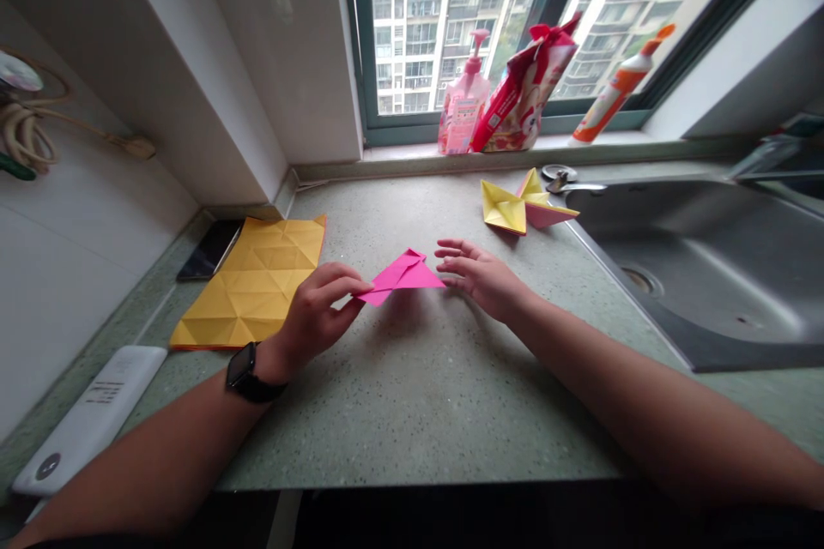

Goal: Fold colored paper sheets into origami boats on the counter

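Note:
A folded pink paper piece (404,275) lies on the speckled green counter (412,395). My left hand (317,315), with a black watch on its wrist, pinches the paper's left corner between thumb and fingers. On the other side, my right hand (480,274) rests with fingers stretched out, its fingertips touching the paper's right edge.
A creased yellow paper stack (257,279) lies to the left beside a dark phone (209,250) and a white power bank (90,416). Two finished folds, yellow (503,209) and pink-yellow (542,204), sit near the steel sink (708,274). A pink pump bottle (463,103), a red bag (524,90) and an orange-capped bottle (618,90) stand on the sill.

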`<state>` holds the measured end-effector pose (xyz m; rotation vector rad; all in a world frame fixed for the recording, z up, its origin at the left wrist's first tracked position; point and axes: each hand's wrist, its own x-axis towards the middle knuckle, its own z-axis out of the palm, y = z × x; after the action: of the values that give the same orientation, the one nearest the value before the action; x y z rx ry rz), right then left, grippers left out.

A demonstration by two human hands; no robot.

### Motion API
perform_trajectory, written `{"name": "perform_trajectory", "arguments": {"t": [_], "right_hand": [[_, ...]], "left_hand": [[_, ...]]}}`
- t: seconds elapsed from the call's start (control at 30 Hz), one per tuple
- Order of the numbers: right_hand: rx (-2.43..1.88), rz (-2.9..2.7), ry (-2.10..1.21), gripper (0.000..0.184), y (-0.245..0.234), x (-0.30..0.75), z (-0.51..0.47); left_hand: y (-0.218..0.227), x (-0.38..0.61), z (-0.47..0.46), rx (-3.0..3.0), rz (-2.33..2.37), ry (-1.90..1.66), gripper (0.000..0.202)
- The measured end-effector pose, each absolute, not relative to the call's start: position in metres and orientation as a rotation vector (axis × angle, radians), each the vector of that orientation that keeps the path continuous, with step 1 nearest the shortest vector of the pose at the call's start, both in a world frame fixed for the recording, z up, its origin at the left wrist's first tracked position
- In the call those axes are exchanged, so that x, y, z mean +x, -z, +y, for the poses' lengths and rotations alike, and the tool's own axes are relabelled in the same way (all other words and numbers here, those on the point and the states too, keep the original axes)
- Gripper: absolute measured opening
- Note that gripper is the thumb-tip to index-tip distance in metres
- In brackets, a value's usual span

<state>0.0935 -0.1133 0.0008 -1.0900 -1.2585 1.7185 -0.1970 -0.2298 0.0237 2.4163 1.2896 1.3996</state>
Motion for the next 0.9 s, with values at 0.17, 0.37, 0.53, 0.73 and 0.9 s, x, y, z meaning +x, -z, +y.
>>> {"name": "perform_trajectory", "arguments": {"t": [0.17, 0.37, 0.53, 0.73, 0.9], "right_hand": [[-1.102, -1.359, -1.46, 0.036, -0.004, 0.095, -0.111], [-1.075, -1.494, -1.667, 0.045, -0.003, 0.089, -0.12], [-0.978, -1.617, -1.751, 0.056, 0.001, 0.089, -0.122], [-1.101, -1.572, -1.695, 0.05, 0.005, 0.09, -0.118], [-1.236, -1.803, -1.544, 0.056, 0.005, 0.093, -0.118]], "left_hand": [[-0.026, -0.199, -0.222, 1.527, 1.356, -1.606, 0.029], [-0.024, -0.198, -0.212, 0.979, 1.305, -1.567, 0.044], [-0.015, -0.2, -0.21, 0.975, 1.329, -1.465, 0.048], [-0.003, -0.209, -0.209, 1.565, 1.636, -1.563, 0.059], [-0.009, -0.198, -0.226, 2.401, 1.508, -1.188, 0.049]]}}
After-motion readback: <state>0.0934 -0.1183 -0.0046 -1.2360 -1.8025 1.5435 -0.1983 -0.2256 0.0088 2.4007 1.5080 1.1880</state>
